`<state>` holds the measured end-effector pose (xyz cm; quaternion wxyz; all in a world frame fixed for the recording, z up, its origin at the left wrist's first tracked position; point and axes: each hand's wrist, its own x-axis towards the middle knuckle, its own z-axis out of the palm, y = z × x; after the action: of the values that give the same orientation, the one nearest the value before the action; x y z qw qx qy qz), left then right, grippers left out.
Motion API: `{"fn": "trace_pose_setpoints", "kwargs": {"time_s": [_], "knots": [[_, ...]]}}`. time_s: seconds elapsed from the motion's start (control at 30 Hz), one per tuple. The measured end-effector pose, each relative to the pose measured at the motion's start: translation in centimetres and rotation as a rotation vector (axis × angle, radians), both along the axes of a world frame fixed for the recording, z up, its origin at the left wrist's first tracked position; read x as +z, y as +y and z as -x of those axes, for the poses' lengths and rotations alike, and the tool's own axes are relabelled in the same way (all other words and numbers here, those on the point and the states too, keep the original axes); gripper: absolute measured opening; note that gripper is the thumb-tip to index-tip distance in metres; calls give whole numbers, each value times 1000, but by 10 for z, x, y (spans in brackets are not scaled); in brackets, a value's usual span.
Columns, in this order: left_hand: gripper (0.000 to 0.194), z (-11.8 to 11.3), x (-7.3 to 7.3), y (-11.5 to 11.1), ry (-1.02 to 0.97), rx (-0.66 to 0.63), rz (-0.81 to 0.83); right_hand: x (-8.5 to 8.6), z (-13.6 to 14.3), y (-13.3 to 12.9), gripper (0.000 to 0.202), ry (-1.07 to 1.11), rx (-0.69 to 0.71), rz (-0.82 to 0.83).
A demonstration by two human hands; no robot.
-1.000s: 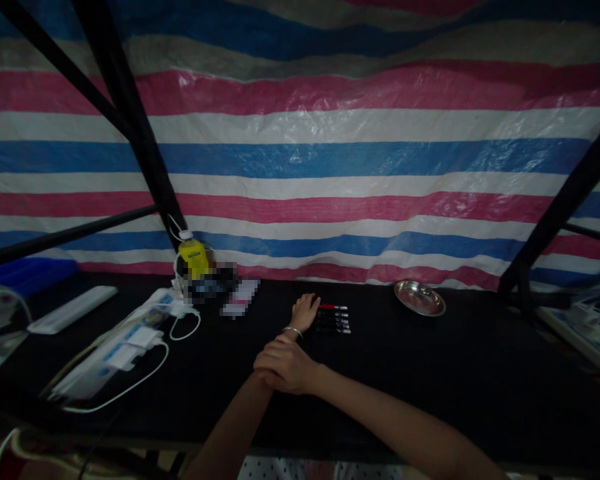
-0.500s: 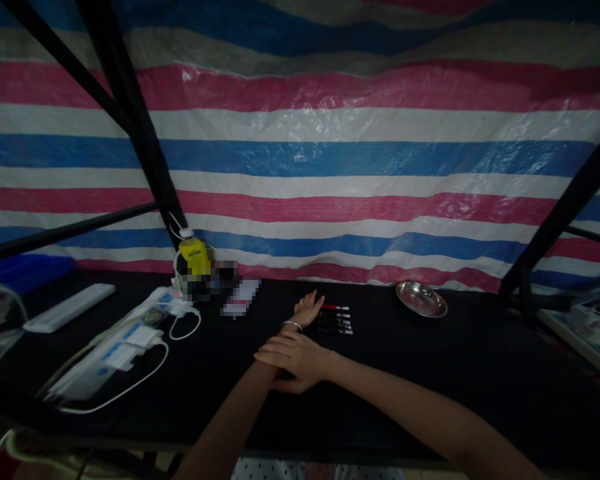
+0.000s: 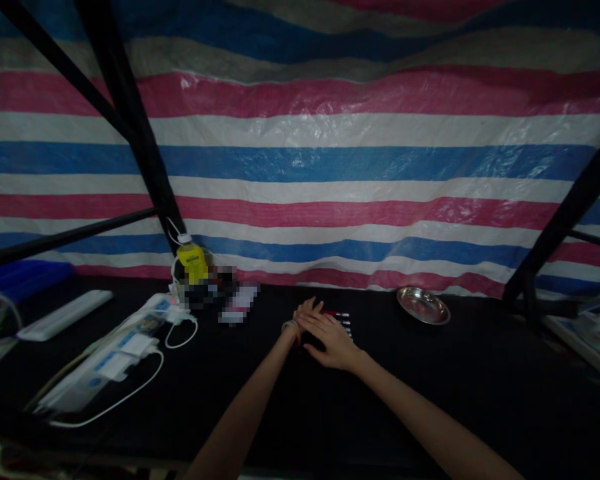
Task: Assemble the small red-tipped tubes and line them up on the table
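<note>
- Red, white and blue striped plastic sheet (image 3: pixel 355 160): hangs behind the desk's far edge.
- Flat black desk (image 3: pixel 455 393): carries everything below.
- Long white-and-blue power strip (image 3: pixel 93 373): lies slantwise toward the desk's left edge, white plugs and cable on it.
- Right hand (image 3: pixel 333 340): laid over the left, fingers stretched, thumb apart, nothing seen in its grasp.
- Left hand (image 3: pixel 305 311): mostly beneath the right; whether it holds anything I cannot tell.
- Shallow round silver metal dish (image 3: pixel 423 305): near the far edge, well right of the hands.
- Yellow bottle with white cap (image 3: pixel 193 259): upright by the far edge, left of the hands; pixelated items beside it.
- Slim pens with shiny silver ends, the farthest one red (image 3: pixel 336 314): in a row around the desk's middle, toward the far edge, just beside the fingers. The right hand hides most of the nearer ones; their silver ends show.
</note>
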<state>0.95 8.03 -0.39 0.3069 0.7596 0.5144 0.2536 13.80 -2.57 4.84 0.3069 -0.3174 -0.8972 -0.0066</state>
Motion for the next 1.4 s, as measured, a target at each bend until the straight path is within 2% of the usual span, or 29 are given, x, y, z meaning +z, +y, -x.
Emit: {"fn": "trace_pose_setpoints", "kwargs": {"time_s": [0.13, 0.27, 0.4, 0.53, 0.63, 0.83, 1.0, 1.17, 1.4], "knots": [[53, 0, 9, 2, 5, 59, 84, -8, -29, 13, 47, 254, -195, 3], [57, -1, 14, -2, -6, 97, 106, -25, -68, 26, 32, 497, -407, 36], [53, -1, 17, -6, -31, 100, 101, -45, -94, 29, 28, 651, -487, 128], [46, 0, 19, -8, -51, 114, 91, -57, -101, 32, 31, 789, -541, 256], [43, 0, 20, -11, -65, 135, 75, -60, -100, 34, 31, 797, -528, 323], [35, -4, 17, -16, -123, 176, 9, -58, -97, 30, 26, 688, -497, 349], [28, -6, 9, -14, -227, 202, -42, -56, -97, 28, 24, 611, -496, 325], [32, -5, 1, -11, -376, 187, -53, -52, -96, 24, 23, 585, -480, 297], [31, -4, 3, -13, -463, 189, -50, -42, -89, 15, 25, 555, -484, 187]]}}
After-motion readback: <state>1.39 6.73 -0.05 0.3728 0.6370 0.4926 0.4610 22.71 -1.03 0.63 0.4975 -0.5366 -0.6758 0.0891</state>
